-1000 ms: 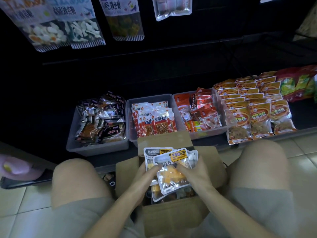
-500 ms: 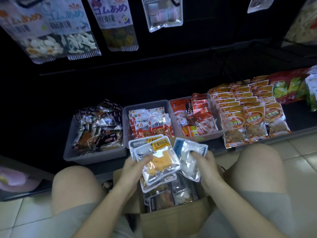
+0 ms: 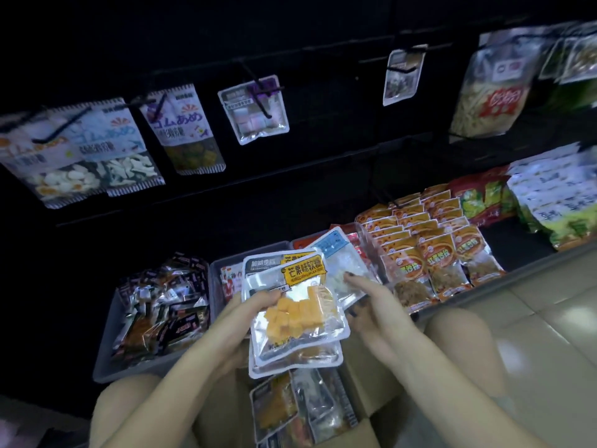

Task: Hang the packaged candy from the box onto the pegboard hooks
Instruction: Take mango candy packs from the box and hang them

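Raised above the box (image 3: 381,376), left hand (image 3: 248,305) grips mango packets (image 3: 297,308), right hand (image 3: 365,295) pinches a pale packet (image 3: 342,253); hooks (image 3: 258,88) above await them.

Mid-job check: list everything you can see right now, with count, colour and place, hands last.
mango candy packs: at least two stacked, clear with orange cubes and yellow label, in left hand
white candy pack: one, clear with blue label, in right hand
cardboard box: one, brown, between the knees, more packs inside
hanging bags: several, mostly white, on pegboard hooks
grey bins: at least two, on bottom shelf, full of snacks
orange packets: many, in rows, shelf right
left hand: grips mango packs
right hand: holds white pack
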### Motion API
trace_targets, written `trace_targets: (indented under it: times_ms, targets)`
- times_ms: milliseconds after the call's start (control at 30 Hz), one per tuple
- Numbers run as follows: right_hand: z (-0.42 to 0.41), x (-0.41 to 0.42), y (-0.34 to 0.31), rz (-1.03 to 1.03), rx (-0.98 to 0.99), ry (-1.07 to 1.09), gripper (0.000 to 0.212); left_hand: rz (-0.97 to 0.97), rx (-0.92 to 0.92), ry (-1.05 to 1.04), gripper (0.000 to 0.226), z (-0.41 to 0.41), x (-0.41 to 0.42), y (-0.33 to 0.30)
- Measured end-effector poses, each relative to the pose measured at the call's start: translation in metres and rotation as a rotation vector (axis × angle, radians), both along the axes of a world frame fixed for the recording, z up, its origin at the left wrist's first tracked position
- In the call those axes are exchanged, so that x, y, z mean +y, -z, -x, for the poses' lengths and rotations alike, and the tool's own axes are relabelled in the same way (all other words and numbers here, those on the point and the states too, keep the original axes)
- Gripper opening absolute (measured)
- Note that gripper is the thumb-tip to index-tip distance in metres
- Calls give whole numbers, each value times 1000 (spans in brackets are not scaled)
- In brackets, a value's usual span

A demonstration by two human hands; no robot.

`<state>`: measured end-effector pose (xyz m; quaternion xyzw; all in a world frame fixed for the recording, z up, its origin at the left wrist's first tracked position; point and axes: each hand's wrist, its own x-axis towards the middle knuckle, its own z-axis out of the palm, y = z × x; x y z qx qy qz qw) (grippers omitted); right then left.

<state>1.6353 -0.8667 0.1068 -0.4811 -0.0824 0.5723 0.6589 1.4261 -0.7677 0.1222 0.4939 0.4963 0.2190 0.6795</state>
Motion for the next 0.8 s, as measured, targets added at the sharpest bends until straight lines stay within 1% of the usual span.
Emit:
trace_targets:
  times_ms: [33,67,100,133,200,233,267,333,433,500,567,600,667,800]
  targets:
    - [1,-1,-5,-5,-23,-32,41,12,-68,-3,67,-2,-1,-7]
    - [1,-2,-12,-19,-42,-63,47,-3,-110,20,69,-4,-1,-14]
    - [-1,-3,-19,-43,-65,-95,50,-45,-135,39,64,-4,0,-22]
    - [-4,-3,-28,-72,-90,-121,49,-89,-158,53,53,-4,-2,-32]
    - [-13,-2,-47,-134,-156,-171,40,-170,-158,50,30,-10,1,-57]
    - [-18,0,-58,-154,-208,-187,35,-211,-150,71,23,-13,3,-70]
    - [-23,3,-70,-167,-271,-202,32,-250,-154,98,21,-15,7,-81]
    - [-31,8,-95,-190,-411,-235,29,-326,-162,179,23,-19,12,-106]
    - [-38,19,-134,-270,-607,-290,27,-435,-147,232,24,-26,20,-145]
    - [-42,27,-157,-322,-685,-250,26,-500,-147,235,23,-31,25,-172]
    - [-51,36,-181,-360,-721,-162,25,-560,-182,225,28,-34,30,-199]
    - [-56,40,-193,-377,-711,-119,25,-592,-207,200,27,-35,33,-213]
    - [-67,51,-219,-415,-698,-49,26,-636,-266,132,18,-37,42,-238]
    - [-90,72,-278,-528,-656,74,24,-713,-337,47,15,-48,63,-283]
